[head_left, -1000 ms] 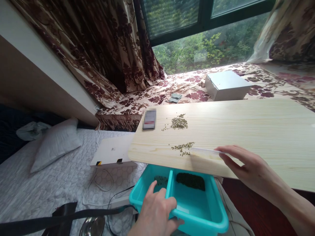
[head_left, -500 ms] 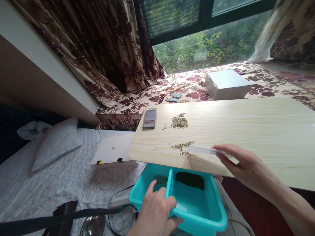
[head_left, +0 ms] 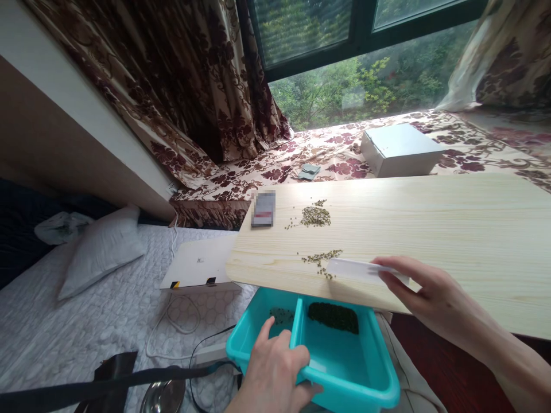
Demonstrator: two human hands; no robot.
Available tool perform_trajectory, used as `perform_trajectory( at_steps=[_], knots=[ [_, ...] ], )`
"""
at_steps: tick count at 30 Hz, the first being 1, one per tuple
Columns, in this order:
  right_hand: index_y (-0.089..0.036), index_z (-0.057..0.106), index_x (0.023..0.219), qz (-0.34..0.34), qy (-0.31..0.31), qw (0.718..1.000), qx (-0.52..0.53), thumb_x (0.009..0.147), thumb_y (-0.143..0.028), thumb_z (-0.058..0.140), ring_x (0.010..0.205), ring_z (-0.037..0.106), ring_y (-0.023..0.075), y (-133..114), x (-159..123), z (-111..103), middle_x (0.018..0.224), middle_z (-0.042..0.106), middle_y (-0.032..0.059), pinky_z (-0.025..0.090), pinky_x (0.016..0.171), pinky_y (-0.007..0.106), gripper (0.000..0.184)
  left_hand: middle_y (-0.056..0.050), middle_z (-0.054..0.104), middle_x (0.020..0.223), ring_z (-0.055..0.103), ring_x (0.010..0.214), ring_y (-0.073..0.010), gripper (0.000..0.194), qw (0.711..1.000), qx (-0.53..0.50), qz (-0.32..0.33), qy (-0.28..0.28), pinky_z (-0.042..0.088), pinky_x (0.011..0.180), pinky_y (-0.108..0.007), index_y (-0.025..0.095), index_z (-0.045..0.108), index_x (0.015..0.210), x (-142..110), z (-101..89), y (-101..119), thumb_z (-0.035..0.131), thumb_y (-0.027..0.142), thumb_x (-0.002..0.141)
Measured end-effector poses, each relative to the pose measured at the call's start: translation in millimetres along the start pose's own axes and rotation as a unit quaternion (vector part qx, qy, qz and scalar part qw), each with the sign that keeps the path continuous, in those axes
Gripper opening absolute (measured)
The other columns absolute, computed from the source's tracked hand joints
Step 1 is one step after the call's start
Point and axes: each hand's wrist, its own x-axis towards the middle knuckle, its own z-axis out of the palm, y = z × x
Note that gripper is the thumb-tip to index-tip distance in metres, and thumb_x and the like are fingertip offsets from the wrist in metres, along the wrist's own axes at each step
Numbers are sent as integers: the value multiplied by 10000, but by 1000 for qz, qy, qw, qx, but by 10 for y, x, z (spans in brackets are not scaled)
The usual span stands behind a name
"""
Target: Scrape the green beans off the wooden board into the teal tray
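My right hand (head_left: 415, 287) pinches a white plastic scraper (head_left: 350, 267), long and shallow, held low over the wooden tabletop. The scraper's far end touches or nearly touches a loose scatter of small green beans (head_left: 321, 256) near the table's front edge. A second, denser heap of beans (head_left: 315, 216) lies farther back. Below the edge, my left hand (head_left: 275, 367) grips the near rim of a teal two-compartment bin (head_left: 390, 373) at its divider, index finger stretched over the left compartment. Dark green beans (head_left: 333, 316) are piled in the right compartment; a few small ones lie in the left.
A blurred flat packet (head_left: 263, 208) lies on the table's (head_left: 430, 223) left end. Behind stands a white box (head_left: 402, 149) on the floral window seat. A white carton (head_left: 198, 264), cables and a metal bowl (head_left: 163, 396) are on the bed at left.
The scraper's tip has shifted slightly left and toward the front edge among the scattered beans. My left hand keeps its hold on the bin; the whole view has drifted slightly.
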Motion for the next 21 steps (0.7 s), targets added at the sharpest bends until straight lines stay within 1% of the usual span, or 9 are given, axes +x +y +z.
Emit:
perform_trajectory(
  at_steps=[3, 6, 12, 17, 21],
  knots=[
    [-250, 738, 946, 5, 8, 1000, -1, 909, -321, 550, 712, 749, 208, -8, -27, -12, 878, 810, 52, 592, 622, 280, 205, 7, 624, 735, 664, 795, -225, 324, 1000, -6, -2, -2, 393, 1123, -602, 226, 704, 722, 8, -17, 5, 924, 465, 722],
    [-252, 738, 942, 13, -1, 1000, -1, 902, -322, 551, 718, 752, 214, -11, -49, -19, 884, 813, 51, 592, 612, 283, 203, 11, 626, 743, 666, 801, -230, 315, 1000, -5, -6, -9, 393, 1118, -618, 231, 710, 731, 11, -46, 21, 923, 463, 723],
    [-256, 738, 960, 31, -3, 1000, 5, 911, -347, 552, 736, 754, 228, -37, -70, -14, 912, 815, 61, 588, 579, 291, 213, 17, 619, 745, 669, 808, -227, 318, 1000, -4, -8, -7, 396, 1125, -592, 230, 701, 728, -6, -53, 31, 929, 450, 717],
    [-251, 742, 952, 21, -8, 1000, 0, 913, -340, 534, 745, 756, 233, -63, -27, 12, 913, 815, 71, 590, 594, 298, 230, 12, 626, 743, 670, 817, -231, 320, 1000, -1, -9, -16, 403, 1118, -587, 227, 701, 732, 11, -70, 26, 929, 452, 723],
    [-257, 742, 949, 23, 6, 1000, -14, 901, -334, 537, 737, 758, 237, -57, -24, -17, 896, 814, 66, 590, 597, 298, 224, 4, 640, 756, 672, 826, -233, 323, 1000, 1, -7, -27, 405, 1120, -580, 224, 711, 753, 13, -87, 34, 922, 467, 735]
  ],
)
